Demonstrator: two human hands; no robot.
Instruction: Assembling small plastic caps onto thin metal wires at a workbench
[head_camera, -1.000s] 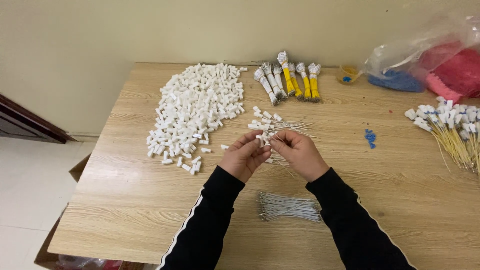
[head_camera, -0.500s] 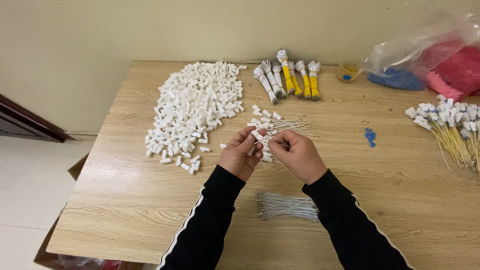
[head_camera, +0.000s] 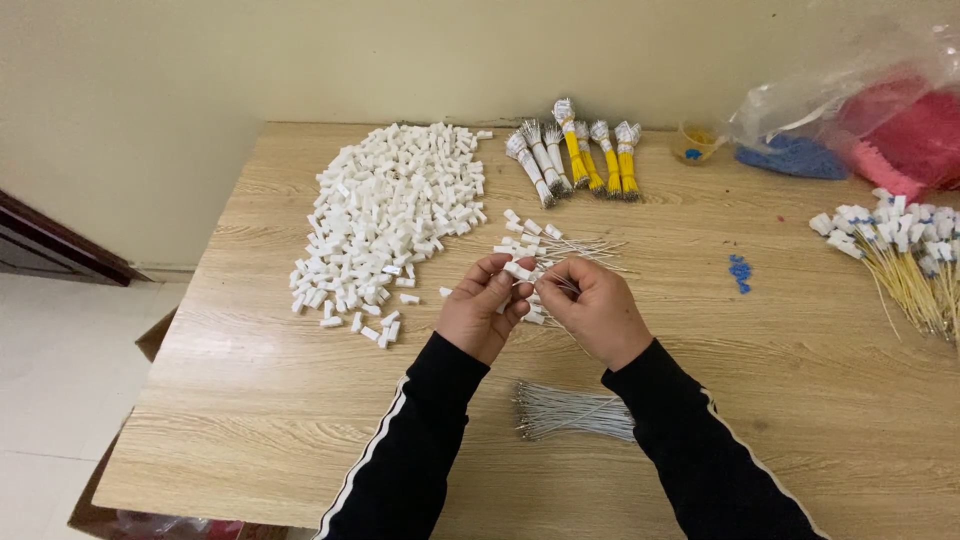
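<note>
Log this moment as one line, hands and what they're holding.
left hand: pinching white connector | right hand: pinching thin wire | nearby: connector pile, loose wire bundle | surface: wooden table

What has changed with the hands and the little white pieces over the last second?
Very little. The left hand and right hand stay together over the table, still pinching a small white connector and thin wires between them; only the fingers shifted slightly. The white pile, the wire bundle and the yellow bundles lie as before.
</note>
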